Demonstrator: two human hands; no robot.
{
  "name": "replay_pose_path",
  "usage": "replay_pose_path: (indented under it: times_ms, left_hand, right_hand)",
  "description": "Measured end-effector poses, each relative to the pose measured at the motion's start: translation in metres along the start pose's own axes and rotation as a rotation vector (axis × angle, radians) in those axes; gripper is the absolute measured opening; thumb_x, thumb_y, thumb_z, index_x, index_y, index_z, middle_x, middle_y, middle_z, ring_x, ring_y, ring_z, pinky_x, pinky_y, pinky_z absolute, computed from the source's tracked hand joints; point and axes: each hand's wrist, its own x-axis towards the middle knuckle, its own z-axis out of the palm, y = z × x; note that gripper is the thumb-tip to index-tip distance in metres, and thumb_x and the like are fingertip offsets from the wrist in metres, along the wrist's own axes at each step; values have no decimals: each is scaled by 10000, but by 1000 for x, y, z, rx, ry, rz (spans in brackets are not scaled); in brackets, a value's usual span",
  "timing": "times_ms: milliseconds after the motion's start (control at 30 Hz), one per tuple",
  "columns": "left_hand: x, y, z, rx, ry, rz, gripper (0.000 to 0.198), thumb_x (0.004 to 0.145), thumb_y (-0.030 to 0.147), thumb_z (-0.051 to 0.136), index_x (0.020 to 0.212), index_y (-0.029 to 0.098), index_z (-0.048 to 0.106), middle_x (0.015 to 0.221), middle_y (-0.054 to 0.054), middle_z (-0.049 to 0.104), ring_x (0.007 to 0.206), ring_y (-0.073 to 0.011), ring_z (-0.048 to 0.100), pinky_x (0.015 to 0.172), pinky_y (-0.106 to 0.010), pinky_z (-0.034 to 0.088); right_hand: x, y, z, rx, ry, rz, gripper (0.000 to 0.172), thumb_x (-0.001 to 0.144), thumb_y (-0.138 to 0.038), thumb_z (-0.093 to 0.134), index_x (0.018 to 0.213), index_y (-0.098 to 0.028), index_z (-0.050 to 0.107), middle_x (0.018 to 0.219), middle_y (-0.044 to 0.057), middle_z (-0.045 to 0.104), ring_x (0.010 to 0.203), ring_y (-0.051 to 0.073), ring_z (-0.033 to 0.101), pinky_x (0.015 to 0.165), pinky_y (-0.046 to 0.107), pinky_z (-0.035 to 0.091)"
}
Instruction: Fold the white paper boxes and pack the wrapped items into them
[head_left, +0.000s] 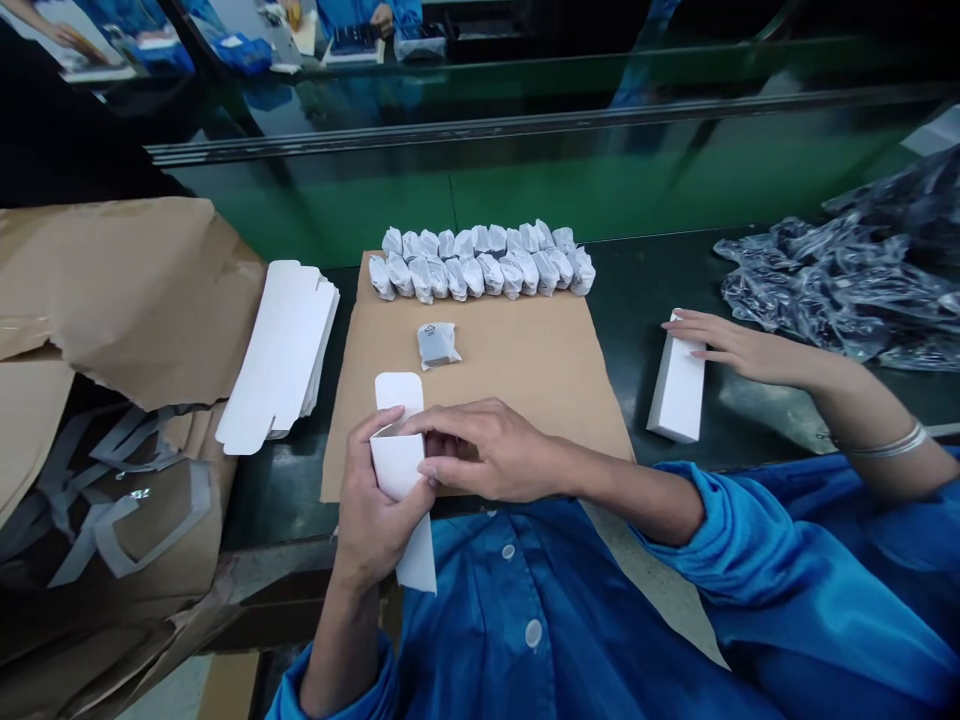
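**Two hands on an open white carton at the packing bench**

The person in the blue coat holds a small white cardboard carton (401,465) upright, just over the near edge of a flat brown cardboard sheet (525,370) on the bench. The left hand (371,520) is wrapped round the carton's lower half, fingers clamped on it. The right hand (491,450) lies across the front, fingers together with their tips at the mouth. Its thumb is hidden, so I cannot tell whether it pinches or only presses. The rounded top flap stands open, but the fingers cover the mouth and what is inside does not show.

On the sheet, just beyond the carton, lies one small grey plastic pouch (437,345) with a dark printed mark too small to read. At the far edge sit two rows of small white wrapped packets (480,262), packed side by side. To the left of the sheet is a stack of flat white carton blanks (281,350), with no lettering that I can see. Further left, a torn brown cardboard box (127,290) gapes open, with loose pale strips (112,500) piled in it.

To the right, a co-worker's hand (731,345), a silver bangle (892,445) on its wrist, rests with spread fingers on the end of a long closed white box (679,375) lying on the dark bench. Beyond it is a heap of clear plastic bags (847,285) holding dark items. A green conveyor belt (525,190) runs along the back.
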Motion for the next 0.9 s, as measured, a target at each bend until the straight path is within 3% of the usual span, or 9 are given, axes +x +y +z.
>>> replay_pose_path:
  times_ms: [100, 167, 200, 300, 367, 500, 600, 733, 900]
  left_hand:
    - [-2, 0, 1, -14, -7, -31, 462, 743, 370, 732, 1141, 217, 553, 1061, -44, 606, 934, -212, 624, 763, -316, 517]
    - [-3, 1, 2, 0, -28, -51, 410, 733, 357, 738, 1074, 217, 559, 981, -27, 591, 823, -188, 614, 662, -289, 504]
    - [-3, 2, 3, 12, -43, -49, 391, 731, 350, 738, 1054, 217, 560, 960, -22, 581, 788, -178, 604, 629, -277, 492]
    - [-3, 5, 4, 51, -74, -16, 372, 748, 334, 721, 1055, 217, 547, 969, -25, 566, 782, -168, 590, 612, -263, 480]
    - [-4, 5, 7, 66, -86, -9, 386, 764, 332, 708, 1082, 213, 523, 971, -28, 559, 792, -169, 594, 618, -265, 486]
    - [-7, 2, 18, 53, -11, 22, 515, 749, 310, 733, 1171, 212, 456, 1005, -31, 536, 803, -160, 607, 624, -260, 506]
    - [-10, 2, 27, -38, 98, 93, 733, 725, 267, 761, 1336, 235, 357, 1149, -67, 511, 935, -179, 626, 708, -274, 543]
    - [-12, 6, 25, -4, 51, 63, 1033, 754, 300, 756, 1542, 259, 89, 1435, -177, 389, 1119, -248, 599, 802, -333, 566]
    - [-13, 8, 14, 121, -19, 61, 901, 789, 350, 723, 1535, 235, 231, 1489, -172, 399, 1344, -326, 461, 1004, -432, 499]
  right_hand:
    - [4, 0, -12, 181, 158, 102, 268, 928, -260, 592, 1174, -175, 656, 880, 10, 708, 761, 115, 629, 705, 246, 493]
    - [12, 4, -20, 352, 315, 203, 254, 946, -347, 566, 1061, -151, 681, 796, 9, 684, 674, 100, 615, 633, 229, 490]
    - [17, 7, -21, 438, 325, 256, 294, 948, -404, 556, 985, -140, 682, 751, 6, 665, 625, 94, 600, 591, 224, 481]
    - [29, 15, -20, 654, 140, 344, 391, 899, -510, 605, 780, -138, 636, 645, -16, 602, 551, 85, 556, 521, 208, 442]
    - [32, 16, -16, 700, 45, 337, 341, 837, -471, 700, 778, -140, 642, 684, -19, 612, 614, 85, 564, 554, 200, 441]
    - [27, 13, -9, 676, 39, 277, 249, 770, -327, 790, 884, -132, 684, 851, 7, 670, 781, 101, 596, 692, 221, 468]
    - [21, 10, -8, 625, 91, 254, 195, 800, -285, 762, 891, -126, 698, 848, 14, 683, 776, 110, 605, 686, 231, 468]
    - [14, 6, -7, 388, 126, 154, 118, 881, -225, 668, 954, -154, 728, 951, 35, 718, 846, 129, 644, 722, 253, 509]
    - [2, 11, 6, 74, 213, -160, 203, 950, -230, 588, 1084, -130, 703, 1106, 90, 720, 1064, 152, 657, 950, 317, 537]
